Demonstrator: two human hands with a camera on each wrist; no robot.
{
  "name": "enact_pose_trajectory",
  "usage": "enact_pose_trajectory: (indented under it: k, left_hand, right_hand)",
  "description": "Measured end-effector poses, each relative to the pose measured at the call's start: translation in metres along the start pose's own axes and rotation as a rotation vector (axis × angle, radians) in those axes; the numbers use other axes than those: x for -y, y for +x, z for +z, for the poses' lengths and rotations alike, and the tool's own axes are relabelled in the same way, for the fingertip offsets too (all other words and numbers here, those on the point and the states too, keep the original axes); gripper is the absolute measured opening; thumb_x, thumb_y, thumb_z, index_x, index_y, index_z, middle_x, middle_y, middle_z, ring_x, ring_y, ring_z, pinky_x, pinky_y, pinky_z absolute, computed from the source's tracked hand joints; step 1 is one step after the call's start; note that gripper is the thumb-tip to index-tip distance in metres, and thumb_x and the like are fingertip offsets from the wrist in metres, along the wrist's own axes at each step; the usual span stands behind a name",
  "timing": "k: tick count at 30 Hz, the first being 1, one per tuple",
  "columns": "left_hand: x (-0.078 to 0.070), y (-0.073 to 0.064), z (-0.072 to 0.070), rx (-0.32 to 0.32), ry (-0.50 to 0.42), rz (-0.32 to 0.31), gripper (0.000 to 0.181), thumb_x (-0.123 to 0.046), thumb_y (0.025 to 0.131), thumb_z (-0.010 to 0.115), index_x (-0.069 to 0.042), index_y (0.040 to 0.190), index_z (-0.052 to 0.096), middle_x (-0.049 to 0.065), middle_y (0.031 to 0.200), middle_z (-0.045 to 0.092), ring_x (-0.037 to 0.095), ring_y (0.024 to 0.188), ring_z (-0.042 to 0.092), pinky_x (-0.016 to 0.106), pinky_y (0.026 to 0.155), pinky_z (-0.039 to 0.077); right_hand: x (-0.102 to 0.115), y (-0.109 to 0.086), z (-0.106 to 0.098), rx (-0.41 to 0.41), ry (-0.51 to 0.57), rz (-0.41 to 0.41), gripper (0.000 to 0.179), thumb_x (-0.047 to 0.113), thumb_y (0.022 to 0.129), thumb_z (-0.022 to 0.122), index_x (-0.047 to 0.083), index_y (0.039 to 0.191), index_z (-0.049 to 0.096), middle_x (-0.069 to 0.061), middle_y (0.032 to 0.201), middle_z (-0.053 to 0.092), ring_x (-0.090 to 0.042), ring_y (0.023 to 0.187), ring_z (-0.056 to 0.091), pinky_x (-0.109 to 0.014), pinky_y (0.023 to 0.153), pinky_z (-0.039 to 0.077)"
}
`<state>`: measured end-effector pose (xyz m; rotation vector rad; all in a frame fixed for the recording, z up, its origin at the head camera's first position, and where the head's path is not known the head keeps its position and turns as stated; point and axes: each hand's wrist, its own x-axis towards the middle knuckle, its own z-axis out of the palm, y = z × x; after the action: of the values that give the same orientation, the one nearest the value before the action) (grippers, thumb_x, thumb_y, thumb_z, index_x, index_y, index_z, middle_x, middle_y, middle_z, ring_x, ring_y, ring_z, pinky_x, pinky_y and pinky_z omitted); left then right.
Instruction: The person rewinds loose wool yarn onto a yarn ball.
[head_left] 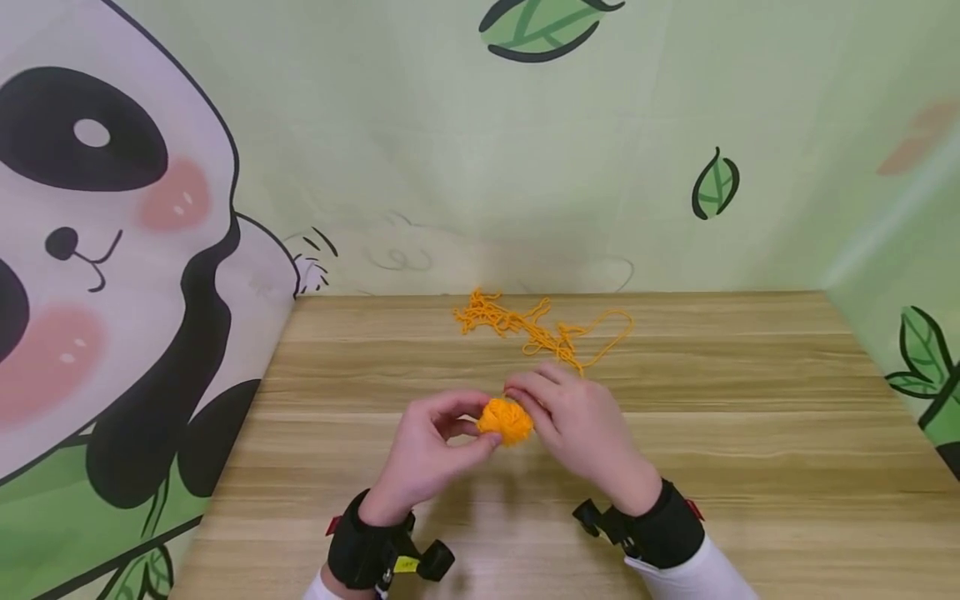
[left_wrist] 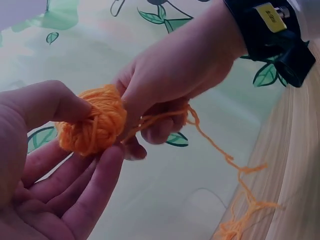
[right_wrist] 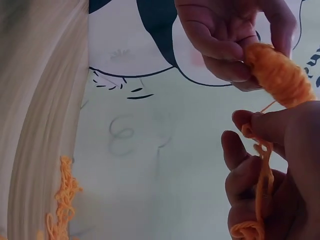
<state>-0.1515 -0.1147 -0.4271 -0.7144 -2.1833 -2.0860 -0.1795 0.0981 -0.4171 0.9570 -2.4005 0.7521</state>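
An orange yarn ball (head_left: 506,420) is held up above the wooden table. My left hand (head_left: 435,442) pinches it between thumb and fingers; the left wrist view shows the thumb pressing on the wound strands of the ball (left_wrist: 95,125). Close beside it on the right is my right hand (head_left: 577,421). In the right wrist view its thumb and forefinger pinch the yarn strand (right_wrist: 264,165) that leads off the ball, and slack yarn crosses the other fingers. The loose end trails down towards a tangle of orange yarn (head_left: 517,321) on the table.
The wooden table (head_left: 360,350) meets a green printed backdrop (head_left: 420,167) just behind the yarn tangle. A large panda picture (head_left: 142,250) covers the left wall. Black wrist straps with small cameras sit on both wrists.
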Motion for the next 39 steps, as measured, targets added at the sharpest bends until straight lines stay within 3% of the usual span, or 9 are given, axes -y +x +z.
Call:
enact_pose_trajectory:
  k: [4,8,14,23,34,39]
  left_hand:
    - [0.000,-0.001,-0.002,-0.065,-0.035,-0.014,0.032,0.001,0.082,0.076,-0.001,0.113,0.069,0.013,0.108,0.070,0.028,0.092,0.064,0.032,0.079,0.058]
    - [-0.001,0.000,-0.004,-0.150,-0.124,-0.028,0.032,-0.003,0.086,0.075,0.003,0.116,0.065,0.014,0.109,0.068,0.030,0.090,0.062,0.028,0.079,0.057]
    - [0.003,0.004,-0.004,-0.268,-0.192,-0.070,0.033,-0.005,0.088,0.073,0.004,0.118,0.062,0.014,0.108,0.067,0.029,0.089,0.063,0.025,0.076,0.058]
    - [0.009,0.008,-0.007,-0.442,-0.210,-0.091,0.033,-0.006,0.089,0.073,0.004,0.118,0.061,0.011,0.100,0.067,0.024,0.081,0.063,0.021,0.066,0.055]
    - [0.014,0.009,-0.007,-0.480,-0.190,-0.073,0.031,-0.002,0.087,0.073,0.003,0.116,0.063,0.011,0.095,0.068,0.023,0.075,0.064,0.019,0.063,0.054]
    - [0.018,0.009,-0.007,-0.471,-0.061,-0.072,0.030,-0.007,0.087,0.075,0.000,0.114,0.066,0.012,0.097,0.068,0.026,0.077,0.061,0.019,0.065,0.055]
  right_hand:
    - [0.000,-0.002,0.005,0.070,0.006,0.039,0.015,0.022,0.098,0.060,0.014,0.106,0.070,0.002,0.099,0.068,-0.010,0.071,0.056,-0.028,0.058,0.053]
    - [0.000,-0.005,0.014,0.121,0.039,0.051,0.012,0.020,0.097,0.055,0.018,0.096,0.067,0.008,0.090,0.062,-0.007,0.069,0.052,-0.025,0.057,0.049]
    - [0.003,-0.010,0.023,0.120,0.114,0.014,0.015,0.017,0.097,0.054,0.021,0.087,0.065,0.013,0.081,0.055,-0.004,0.066,0.050,-0.023,0.056,0.046]
    - [0.008,-0.018,0.026,0.168,0.099,0.003,0.012,0.020,0.093,0.059,0.023,0.087,0.069,0.015,0.078,0.054,-0.004,0.064,0.049,-0.021,0.054,0.044]
    - [0.019,-0.024,0.017,0.186,0.098,-0.059,0.012,0.017,0.086,0.061,0.025,0.077,0.062,0.015,0.069,0.049,-0.002,0.058,0.043,-0.019,0.049,0.035]
    - [0.026,-0.025,0.009,0.173,0.117,-0.110,0.013,0.017,0.084,0.063,0.026,0.075,0.059,0.017,0.067,0.048,0.003,0.055,0.041,-0.015,0.046,0.032]
